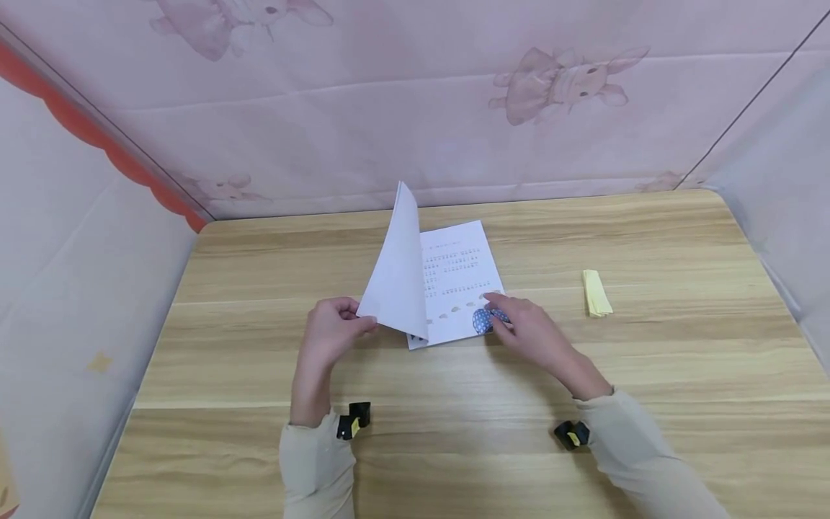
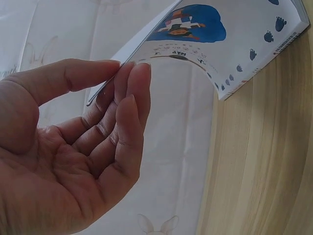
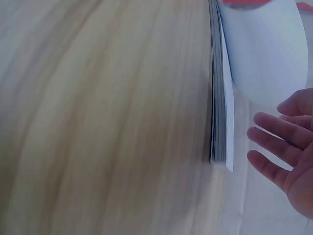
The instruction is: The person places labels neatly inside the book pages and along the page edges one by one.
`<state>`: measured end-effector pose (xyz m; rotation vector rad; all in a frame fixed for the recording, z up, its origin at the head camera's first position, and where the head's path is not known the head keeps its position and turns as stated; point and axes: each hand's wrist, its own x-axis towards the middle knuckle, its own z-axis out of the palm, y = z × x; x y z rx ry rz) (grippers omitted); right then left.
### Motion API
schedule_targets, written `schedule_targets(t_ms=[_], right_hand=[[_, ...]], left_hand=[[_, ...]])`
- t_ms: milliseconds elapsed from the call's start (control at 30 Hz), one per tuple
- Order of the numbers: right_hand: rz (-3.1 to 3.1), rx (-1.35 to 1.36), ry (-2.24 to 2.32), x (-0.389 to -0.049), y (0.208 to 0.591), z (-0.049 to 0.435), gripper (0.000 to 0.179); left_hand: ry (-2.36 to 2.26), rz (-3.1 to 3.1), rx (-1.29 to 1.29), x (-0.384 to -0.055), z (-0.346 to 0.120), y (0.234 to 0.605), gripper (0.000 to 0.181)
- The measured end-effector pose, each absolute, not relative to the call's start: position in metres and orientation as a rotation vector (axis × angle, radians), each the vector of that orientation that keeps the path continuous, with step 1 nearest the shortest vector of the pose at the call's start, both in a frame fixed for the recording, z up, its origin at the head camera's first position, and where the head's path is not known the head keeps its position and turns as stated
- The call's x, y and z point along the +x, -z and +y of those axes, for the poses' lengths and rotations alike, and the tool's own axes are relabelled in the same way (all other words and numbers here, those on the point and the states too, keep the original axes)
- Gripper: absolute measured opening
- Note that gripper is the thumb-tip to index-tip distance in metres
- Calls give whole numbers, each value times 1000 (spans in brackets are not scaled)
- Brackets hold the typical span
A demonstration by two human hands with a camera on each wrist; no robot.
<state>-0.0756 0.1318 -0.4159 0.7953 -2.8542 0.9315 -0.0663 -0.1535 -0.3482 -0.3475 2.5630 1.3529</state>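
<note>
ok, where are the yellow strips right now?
In the head view, the yellow strips lie on the wooden table, to the right of the open book and the right hand, touching neither.

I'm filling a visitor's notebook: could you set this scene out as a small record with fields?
Main item: open white paper book with small print, lying on the light-brown wood-grain table
Left hand: fingers pinch the edge of the book's lifted white section
Right hand: fingers spread near the book's lower right corner; contact unclear
Off to the right: flat, pale yellow strips, apart from the book
Behind: pale pink backdrop printed with rabbits
</note>
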Motion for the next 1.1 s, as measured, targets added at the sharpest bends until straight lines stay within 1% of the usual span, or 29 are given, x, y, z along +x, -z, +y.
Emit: schedule_targets(t_ms=[267, 600, 867, 1100], right_hand=[[-2862, 912, -1071, -75, 409, 110, 36], [-2885, 1101, -1127, -70, 402, 86, 46], [-2913, 1145, -1117, -69, 397, 76, 50], [-2944, 1145, -1172, -74, 402, 74, 54]], left_hand=[[-1347, 2573, -350, -65, -154, 347, 12], [-1350, 2560, -358, -65, -155, 346, 14], [-1375, 2565, -356, -64, -156, 344, 14], [-1396, 2551, -375, -62, -158, 345, 14]])
